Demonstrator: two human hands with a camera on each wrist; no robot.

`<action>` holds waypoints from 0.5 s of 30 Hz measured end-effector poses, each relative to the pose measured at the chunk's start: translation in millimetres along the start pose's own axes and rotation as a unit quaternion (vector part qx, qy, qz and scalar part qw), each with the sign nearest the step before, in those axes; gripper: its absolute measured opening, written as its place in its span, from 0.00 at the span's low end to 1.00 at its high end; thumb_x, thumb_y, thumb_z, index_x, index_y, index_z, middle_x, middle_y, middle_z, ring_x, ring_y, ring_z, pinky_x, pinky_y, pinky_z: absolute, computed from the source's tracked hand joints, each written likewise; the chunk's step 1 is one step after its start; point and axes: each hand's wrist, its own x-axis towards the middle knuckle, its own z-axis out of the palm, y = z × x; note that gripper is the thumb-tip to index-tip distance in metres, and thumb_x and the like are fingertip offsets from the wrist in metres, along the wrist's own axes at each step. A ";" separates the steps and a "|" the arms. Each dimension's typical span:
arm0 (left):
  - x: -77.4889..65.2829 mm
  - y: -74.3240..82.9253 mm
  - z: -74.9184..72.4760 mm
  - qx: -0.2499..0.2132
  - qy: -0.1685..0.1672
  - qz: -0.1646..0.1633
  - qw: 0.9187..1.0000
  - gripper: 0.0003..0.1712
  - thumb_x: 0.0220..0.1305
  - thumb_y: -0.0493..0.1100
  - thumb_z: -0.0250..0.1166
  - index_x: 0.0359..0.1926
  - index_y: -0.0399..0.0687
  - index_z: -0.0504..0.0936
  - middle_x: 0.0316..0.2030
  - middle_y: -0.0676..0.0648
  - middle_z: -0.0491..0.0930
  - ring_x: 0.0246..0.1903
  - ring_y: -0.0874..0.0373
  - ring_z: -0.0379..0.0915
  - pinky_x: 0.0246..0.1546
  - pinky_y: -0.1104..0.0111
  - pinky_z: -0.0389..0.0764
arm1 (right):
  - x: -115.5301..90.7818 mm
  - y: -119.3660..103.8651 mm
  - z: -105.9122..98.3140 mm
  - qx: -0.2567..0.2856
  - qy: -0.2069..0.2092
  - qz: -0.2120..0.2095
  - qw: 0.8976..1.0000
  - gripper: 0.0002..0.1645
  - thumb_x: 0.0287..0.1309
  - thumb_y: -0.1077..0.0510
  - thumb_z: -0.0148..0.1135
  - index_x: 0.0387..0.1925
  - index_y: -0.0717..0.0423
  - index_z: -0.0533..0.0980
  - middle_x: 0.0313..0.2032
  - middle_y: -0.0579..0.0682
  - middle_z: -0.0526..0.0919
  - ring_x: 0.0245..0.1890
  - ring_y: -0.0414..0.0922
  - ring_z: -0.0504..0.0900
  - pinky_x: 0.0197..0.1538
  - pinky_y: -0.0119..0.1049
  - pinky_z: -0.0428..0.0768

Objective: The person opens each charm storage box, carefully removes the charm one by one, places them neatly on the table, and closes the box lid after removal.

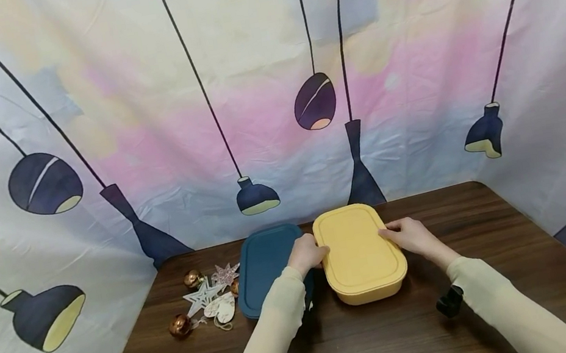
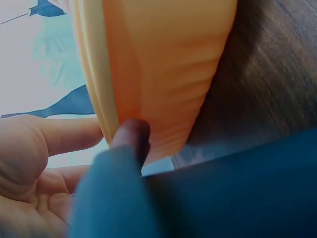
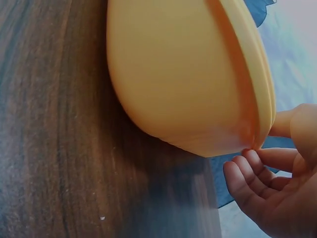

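A yellow food box (image 1: 367,296) with rounded corners stands on the table, its flat yellow lid (image 1: 359,248) in place on top. On the box's left side, the left hand (image 1: 306,253) pinches the lid's rim, thumb at the edge and a finger beneath, as the left wrist view shows. Opposite it, the right hand (image 1: 409,235) pinches the rim between thumb and fingers; its other fingers curl loosely below in the right wrist view. Close by on the left is a dark blue lidded box (image 1: 267,268), partly hidden behind the left hand and sleeve.
Left of the blue box lie a white star (image 1: 204,295), a pink glittery star (image 1: 225,275), a white heart ornament (image 1: 220,308) and copper baubles (image 1: 180,326). The dark wooden table (image 1: 387,345) meets a printed cloth backdrop (image 1: 272,110) behind.
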 end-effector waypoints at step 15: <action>5.3 1.3 11.3 -0.019 -0.025 -0.001 1.000 0.12 0.72 0.40 0.62 0.44 0.33 0.84 0.24 0.45 0.82 0.29 0.49 0.85 0.38 0.57 0.86 | -12.5 8.3 -0.1 0.005 -0.004 0.009 1.000 0.40 0.77 0.44 0.50 0.72 0.72 0.59 0.59 0.70 0.75 0.56 0.62 0.77 0.53 0.54 0.77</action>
